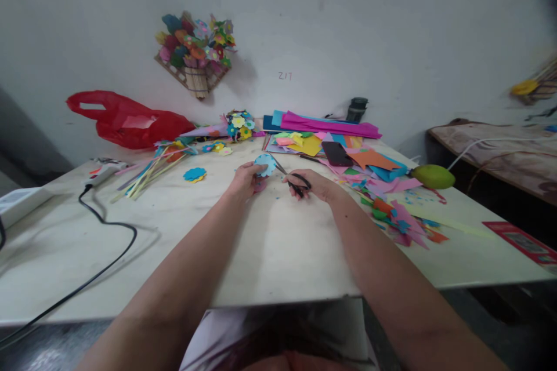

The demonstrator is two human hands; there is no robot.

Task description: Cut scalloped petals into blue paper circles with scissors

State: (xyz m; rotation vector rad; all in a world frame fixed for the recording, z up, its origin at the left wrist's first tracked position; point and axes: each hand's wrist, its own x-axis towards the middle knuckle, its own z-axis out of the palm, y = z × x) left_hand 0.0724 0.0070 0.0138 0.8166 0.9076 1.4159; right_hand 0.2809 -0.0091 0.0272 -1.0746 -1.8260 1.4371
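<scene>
Your left hand point(245, 179) pinches a light-blue scalloped paper flower point(263, 163) by its near edge, thumb and fingers closed on it, above the middle of the white table point(287, 243). A bit of pink paper point(260, 186) shows just below those fingers. Your right hand point(321, 183) grips a pair of black-handled scissors point(300, 184), fingers wrapped about the loops; the blades point up and left toward the flower's right edge, though you cannot tell here whether they touch it.

Left of your hands, a small stack of blue and yellow paper flowers point(194, 174) lies flat, with thin paper strips point(145, 179) beyond it and a white glue gun point(107, 172) farther left, its black cord point(126, 224) curling toward you. A red plastic bag point(143, 126) sits at the far left. Behind your hands stands a cluster of paper blossoms point(238, 122). To the right, a dark smartphone point(337, 154) rests among coloured paper scraps point(404, 221).
</scene>
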